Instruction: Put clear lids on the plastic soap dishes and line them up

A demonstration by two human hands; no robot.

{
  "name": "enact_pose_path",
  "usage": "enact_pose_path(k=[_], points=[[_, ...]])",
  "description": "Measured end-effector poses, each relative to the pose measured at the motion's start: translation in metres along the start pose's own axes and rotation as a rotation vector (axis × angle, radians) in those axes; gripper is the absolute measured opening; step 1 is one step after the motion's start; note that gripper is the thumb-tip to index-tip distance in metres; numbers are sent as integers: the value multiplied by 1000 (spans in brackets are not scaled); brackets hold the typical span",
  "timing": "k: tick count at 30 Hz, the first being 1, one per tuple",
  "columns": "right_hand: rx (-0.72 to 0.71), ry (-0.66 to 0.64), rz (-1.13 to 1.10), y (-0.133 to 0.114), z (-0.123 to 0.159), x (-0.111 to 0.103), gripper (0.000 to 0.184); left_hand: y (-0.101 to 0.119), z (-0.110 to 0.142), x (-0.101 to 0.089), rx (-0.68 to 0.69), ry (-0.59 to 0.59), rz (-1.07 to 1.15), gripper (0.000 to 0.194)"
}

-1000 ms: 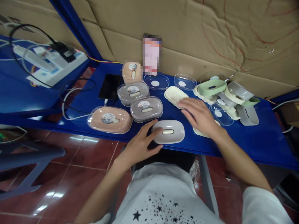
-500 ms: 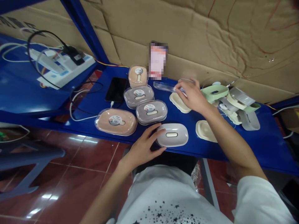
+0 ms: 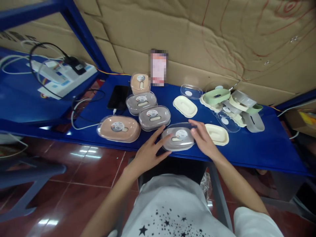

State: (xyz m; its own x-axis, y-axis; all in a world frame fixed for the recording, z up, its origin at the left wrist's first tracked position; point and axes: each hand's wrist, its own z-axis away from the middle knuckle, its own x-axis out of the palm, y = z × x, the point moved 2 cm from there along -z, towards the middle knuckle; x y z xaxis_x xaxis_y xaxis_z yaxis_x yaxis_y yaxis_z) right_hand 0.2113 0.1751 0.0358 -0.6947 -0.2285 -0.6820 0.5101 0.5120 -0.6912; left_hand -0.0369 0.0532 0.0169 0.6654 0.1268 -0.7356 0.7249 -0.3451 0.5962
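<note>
Your left hand (image 3: 148, 154) and right hand (image 3: 202, 141) hold the grey box (image 3: 177, 141) loosely at the table (image 3: 259, 151) edge; one push drops it.

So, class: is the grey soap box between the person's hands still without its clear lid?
No: the grey soap box wears a clear, stickered lid, held between both hands.
</note>
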Motion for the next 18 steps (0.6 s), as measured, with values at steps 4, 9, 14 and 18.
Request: enact_pose_path(k=[4,9,14,18], points=[[-119,-64,92,-5,12,1,68,-2,0,0,-22,-9,39,71],[-429,-304,241,-17,12,1,73,-7,1,2,-41,25,108,79],[-562,-281,370,-21,7,1,78,-9,2,2,-41,27,160,80],[-603,-278,397,-20,9,4,81,-10,2,0,-57,7,183,76]])
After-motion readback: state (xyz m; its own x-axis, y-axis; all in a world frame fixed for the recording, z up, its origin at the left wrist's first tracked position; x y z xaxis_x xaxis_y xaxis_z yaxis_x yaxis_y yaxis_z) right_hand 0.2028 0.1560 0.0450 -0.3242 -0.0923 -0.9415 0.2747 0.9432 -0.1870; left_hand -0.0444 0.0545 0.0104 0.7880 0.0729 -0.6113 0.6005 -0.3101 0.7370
